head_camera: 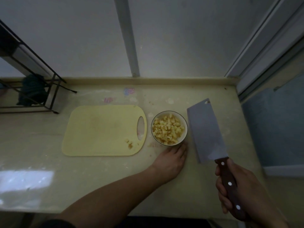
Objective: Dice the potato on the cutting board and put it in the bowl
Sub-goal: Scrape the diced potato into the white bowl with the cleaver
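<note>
Pale, glossy stone-look bench: carries every item below.

Black wire rack, far left: holds a dark bundle, unidentifiable.

Pale yellow plastic cutting board with oval handle hole: lies left of the bowl, near but apart. Almost bare; a few stray diced potato bits sit near its front right corner.

Broad steel cleaver with brown riveted wooden handle: right hand wrapped around the handle, blade raised just right of the bowl.

Small white bowl with dark rim: filled with yellow potato dice.

Left hand: fingers straight, flat on the bench, tips at the bowl's near side, gripping nothing.

Step, judged: dicing finished, transfer nearly done. Next move calls for collecting the stray bits into the bowl.
</note>
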A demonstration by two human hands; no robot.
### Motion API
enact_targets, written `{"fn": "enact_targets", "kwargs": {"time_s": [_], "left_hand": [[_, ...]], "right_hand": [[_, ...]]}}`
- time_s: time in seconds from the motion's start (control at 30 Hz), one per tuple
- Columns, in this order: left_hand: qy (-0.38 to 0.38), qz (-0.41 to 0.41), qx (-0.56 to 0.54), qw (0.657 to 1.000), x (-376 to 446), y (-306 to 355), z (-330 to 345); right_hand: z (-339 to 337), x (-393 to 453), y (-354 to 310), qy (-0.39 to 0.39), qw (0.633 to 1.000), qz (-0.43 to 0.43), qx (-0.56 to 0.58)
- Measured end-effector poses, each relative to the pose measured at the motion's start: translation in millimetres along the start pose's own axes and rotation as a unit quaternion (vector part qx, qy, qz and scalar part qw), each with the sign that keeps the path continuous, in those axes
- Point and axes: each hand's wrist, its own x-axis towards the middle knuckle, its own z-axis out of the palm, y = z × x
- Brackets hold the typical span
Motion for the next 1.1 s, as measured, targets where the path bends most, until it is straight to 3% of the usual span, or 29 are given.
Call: {"fn": "enact_targets", "kwargs": {"time_s": [0.17, 0.23, 0.33, 0.5, 0.83, 0.9, 1.0, 1.1], "left_hand": [[0.054, 0.053, -0.055, 0.996, -29, -23, -2], [0.057, 0.082, -0.089, 0.991, -43, -38, -1], [0.064, 0.093, -0.106, 0.988, -51, -51, 0], [0.063, 0.112, -0.097, 0.987, -50, -53, -6], [0.008, 0.088, -0.152, 0.984, -53, -61, -28], [0.033, 0.058, -0.178, 0.982, -69, -74, -34], [0.112, -0.067, -0.181, 0.975, -91, -109, -38], [0.108, -0.159, -0.162, 0.968, -99, -131, -37]], "right_hand": [[-3, 1, -3, -0.023, 0.998, 0.036, 0.035], [-1, 0, -10, -0.061, 0.996, 0.053, 0.023], [9, -3, -20, -0.114, 0.981, 0.124, 0.093], [9, 0, -14, -0.065, 0.996, 0.053, 0.032], [21, -7, -20, -0.084, 0.995, 0.051, 0.036], [21, -6, -20, -0.074, 0.996, 0.037, 0.031], [22, -6, -19, -0.068, 0.996, 0.034, 0.037], [24, -5, -17, -0.042, 0.999, 0.027, 0.014]]}}
